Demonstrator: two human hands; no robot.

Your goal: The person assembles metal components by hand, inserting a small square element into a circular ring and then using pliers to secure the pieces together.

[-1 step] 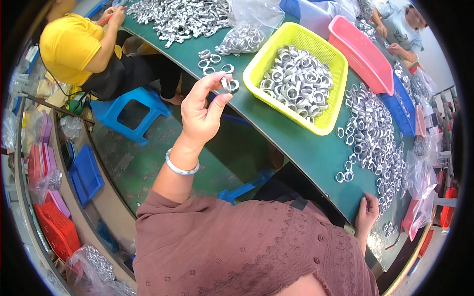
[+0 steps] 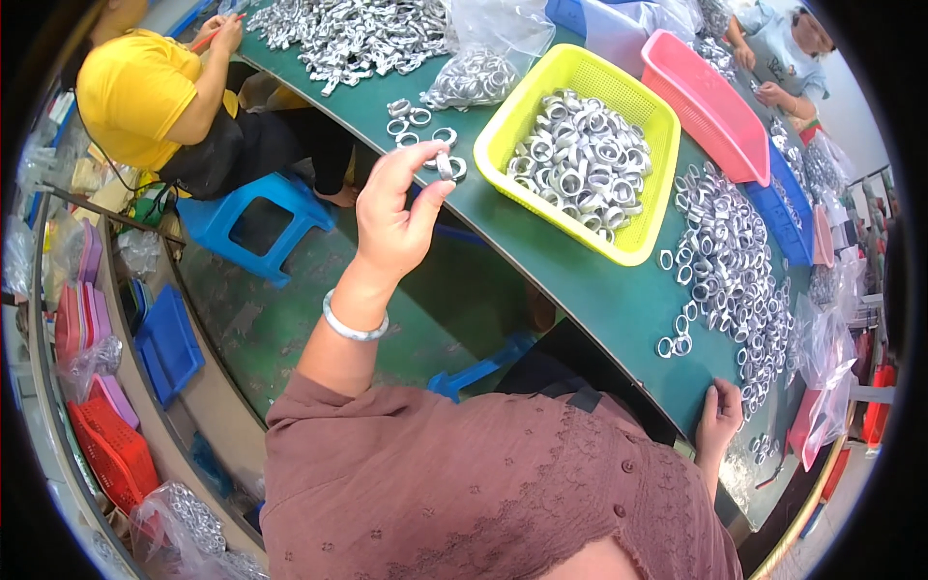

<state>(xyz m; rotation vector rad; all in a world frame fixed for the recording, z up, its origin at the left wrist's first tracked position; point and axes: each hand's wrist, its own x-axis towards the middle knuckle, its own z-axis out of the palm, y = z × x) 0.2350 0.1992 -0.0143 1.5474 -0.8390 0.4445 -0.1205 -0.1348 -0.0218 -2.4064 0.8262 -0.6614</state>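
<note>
Silvery metal ring (image 2: 446, 166), small, shiny.

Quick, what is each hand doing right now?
Left hand: raised, fingertips pinched shut on metal rings.
Right hand: resting at the green table edge; holding nothing visible.

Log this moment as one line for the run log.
left hand: pinching metal rings above green table | right hand: resting on table edge | yellow basket: full of rings
</note>
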